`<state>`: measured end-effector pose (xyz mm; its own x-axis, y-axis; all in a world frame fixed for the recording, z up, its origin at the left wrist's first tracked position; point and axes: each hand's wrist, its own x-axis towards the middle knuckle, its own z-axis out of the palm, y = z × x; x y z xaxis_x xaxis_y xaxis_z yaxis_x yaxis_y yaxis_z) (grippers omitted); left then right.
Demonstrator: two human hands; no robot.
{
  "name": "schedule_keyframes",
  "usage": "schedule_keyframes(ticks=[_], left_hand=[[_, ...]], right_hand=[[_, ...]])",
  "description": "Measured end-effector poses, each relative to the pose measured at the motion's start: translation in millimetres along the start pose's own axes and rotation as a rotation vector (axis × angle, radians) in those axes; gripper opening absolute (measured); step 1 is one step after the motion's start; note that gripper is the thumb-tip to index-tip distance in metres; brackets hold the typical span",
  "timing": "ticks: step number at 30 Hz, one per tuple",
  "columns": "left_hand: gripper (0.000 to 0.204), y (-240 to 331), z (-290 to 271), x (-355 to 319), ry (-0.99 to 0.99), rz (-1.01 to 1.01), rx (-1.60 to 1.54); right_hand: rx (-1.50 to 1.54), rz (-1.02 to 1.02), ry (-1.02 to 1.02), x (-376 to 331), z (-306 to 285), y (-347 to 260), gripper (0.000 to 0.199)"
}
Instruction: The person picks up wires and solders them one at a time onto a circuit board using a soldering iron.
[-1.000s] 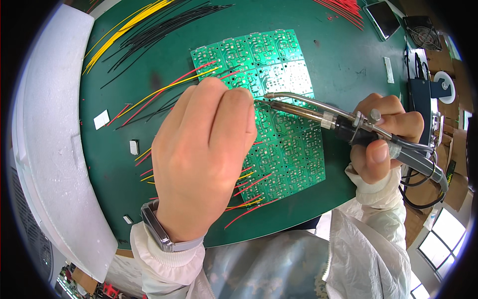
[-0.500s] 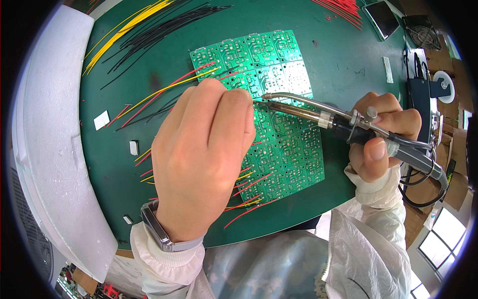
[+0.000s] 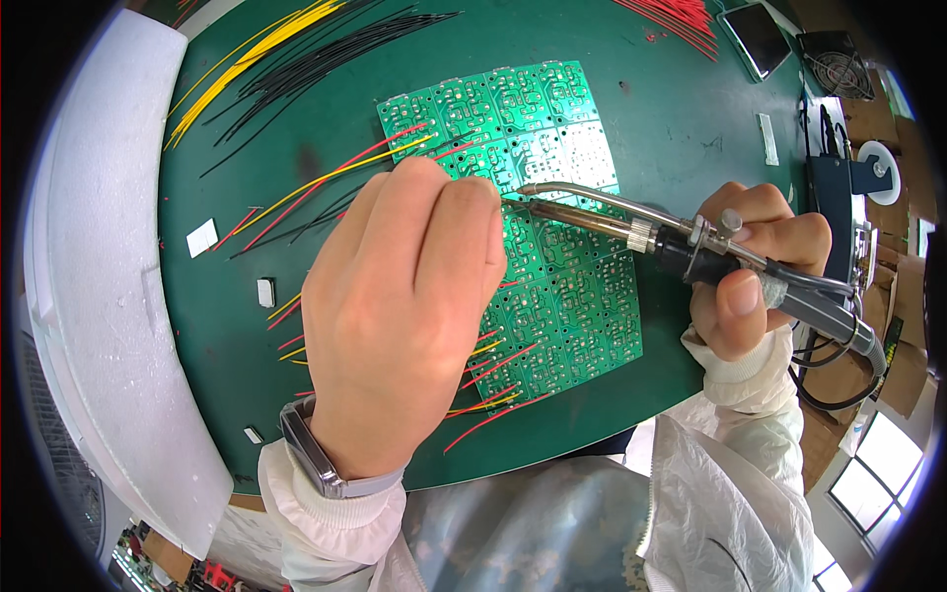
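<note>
A panel of green circuit boards (image 3: 592,296) lies on the green table mat, with red, yellow and black wires attached along its left side. My right hand (image 3: 755,261) is closed round a soldering iron (image 3: 681,252) that has a thin metal feed tube clamped along it. The iron's tip meets the panel right beside the fingertips of my left hand (image 3: 404,286). That hand is closed in a pinch over the panel's left part, its back toward me; whatever the fingers pinch is hidden. Red and yellow wires (image 3: 335,183) run out past its far side.
Bundles of yellow wires (image 3: 242,64) and black wires (image 3: 326,59) lie at the far left, red wires (image 3: 681,22) at the far right. A phone (image 3: 755,39) and a small fan (image 3: 837,64) are at the right back. White foam (image 3: 109,276) borders the left edge.
Almost nothing differs. My right hand and the soldering iron have shifted very slightly to the left; my left hand stays in place.
</note>
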<state>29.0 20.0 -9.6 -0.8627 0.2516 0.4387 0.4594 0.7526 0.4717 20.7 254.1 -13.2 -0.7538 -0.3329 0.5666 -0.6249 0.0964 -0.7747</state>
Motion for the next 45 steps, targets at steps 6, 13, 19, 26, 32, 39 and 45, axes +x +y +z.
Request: schedule_keyframes(ticks=[6, 13, 19, 26, 32, 39, 45], left_hand=[[0.020, 3, -2, 1, -0.023, -0.014, 0.002], [0.019, 3, -5, 2, -0.044, -0.012, 0.002], [0.018, 0, -12, 4, -0.042, 0.125, 0.197], [0.013, -41, -41, 70, 0.011, 0.124, 0.001], [0.013, -81, -5, 88, -0.089, -0.018, 0.054], [0.010, -84, -18, 84, -0.022, 0.003, 0.018], [0.007, -14, -31, 45, -0.047, -0.292, -0.290]], right_hand=[[-0.065, 0.051, 0.145, 2, 11, -5, 0.033], [-0.113, 0.047, 0.146, 4, 10, -6, 0.033], [0.029, 0.146, 0.274, 6, 10, -8, 0.036], [0.122, 0.242, 0.437, 9, 2, -1, 0.030], [0.022, 0.218, 0.429, 15, 12, -1, 0.031], [0.041, 0.200, 0.389, 17, 14, -3, 0.028], [0.053, 0.248, 0.404, 7, 8, -4, 0.029]])
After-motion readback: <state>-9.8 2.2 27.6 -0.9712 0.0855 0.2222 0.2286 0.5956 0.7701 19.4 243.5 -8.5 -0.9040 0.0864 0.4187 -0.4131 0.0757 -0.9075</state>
